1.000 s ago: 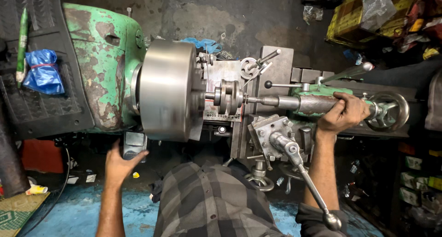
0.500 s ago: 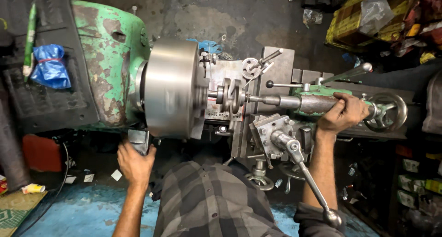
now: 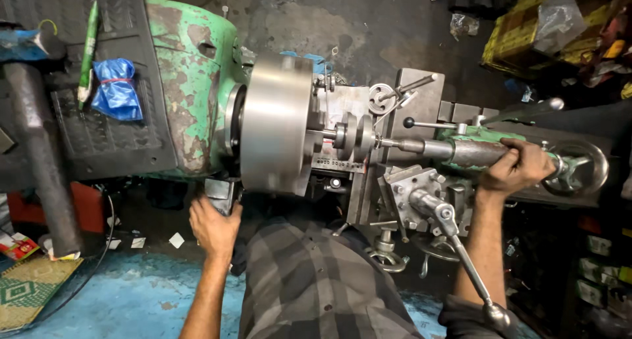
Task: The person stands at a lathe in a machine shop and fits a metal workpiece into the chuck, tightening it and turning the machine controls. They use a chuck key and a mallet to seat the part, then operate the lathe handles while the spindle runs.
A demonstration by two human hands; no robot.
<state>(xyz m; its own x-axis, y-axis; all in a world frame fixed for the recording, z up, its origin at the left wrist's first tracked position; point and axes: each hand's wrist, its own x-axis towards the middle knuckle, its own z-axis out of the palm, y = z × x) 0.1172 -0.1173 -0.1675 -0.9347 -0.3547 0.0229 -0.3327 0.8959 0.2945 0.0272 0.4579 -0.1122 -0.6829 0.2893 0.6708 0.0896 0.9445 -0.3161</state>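
The left hand (image 3: 214,228) closes its grip on a dark lever box (image 3: 222,193) just under the near edge of the big steel chuck (image 3: 276,125), which sits against the green, chipped headstock (image 3: 191,82) on the left. The right hand (image 3: 517,170) is clenched around the tailstock barrel (image 3: 471,151), just left of its handwheel (image 3: 582,166) on the far right. A round workpiece (image 3: 353,133) sits between chuck and tailstock, with the tailstock tip (image 3: 388,143) touching or nearly touching it; which, I cannot tell.

To do this well, I judge the right hand should keep the tailstock pressed straight along the axis, so the tip stays centred. The left hand should work the control with a firm, short motion. The checked shirt (image 3: 316,280) hangs close under the chuck, so cloth and forearms are best kept clear. A long ratchet handle (image 3: 464,260) juts toward the body near the right elbow.
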